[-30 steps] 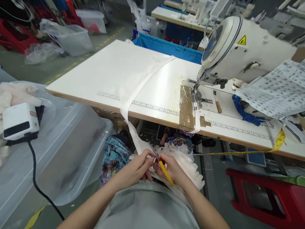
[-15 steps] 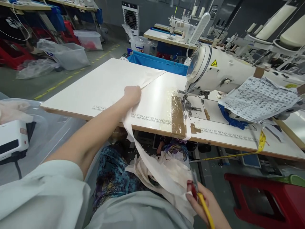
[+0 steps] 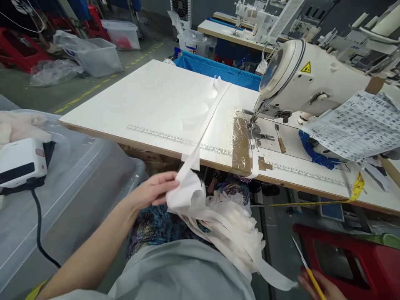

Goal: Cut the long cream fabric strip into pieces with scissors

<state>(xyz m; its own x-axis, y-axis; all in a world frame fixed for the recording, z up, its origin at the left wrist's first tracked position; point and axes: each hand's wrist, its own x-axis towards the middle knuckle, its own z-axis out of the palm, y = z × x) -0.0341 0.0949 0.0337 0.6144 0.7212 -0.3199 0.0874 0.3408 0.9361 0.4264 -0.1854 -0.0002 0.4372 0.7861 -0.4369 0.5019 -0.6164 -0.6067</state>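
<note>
My left hand (image 3: pixel 153 191) holds a bunch of the white fabric strip (image 3: pixel 200 125) just below the table's front edge. The strip runs from the hand up over the white sewing table (image 3: pixel 150 100) and ends in a loose curl near the table's back. More folded loops of white strip (image 3: pixel 231 225) lie piled on my lap. My right hand (image 3: pixel 318 286) is low at the bottom right, mostly cut off by the frame. It grips yellow-handled scissors (image 3: pixel 304 260) with the blades pointing up and left.
A white sewing machine (image 3: pixel 315 79) stands at the table's right, with a printed sheet (image 3: pixel 353 125) draped beside it. A yellow tape measure (image 3: pixel 356 187) hangs off the front edge. Clear plastic bins (image 3: pixel 78 183) sit left, a red stool (image 3: pixel 359 254) right.
My left hand has drawn back from the tabletop to below the front edge, pulling the strip with it. My right hand with the scissors has dropped further right and down.
</note>
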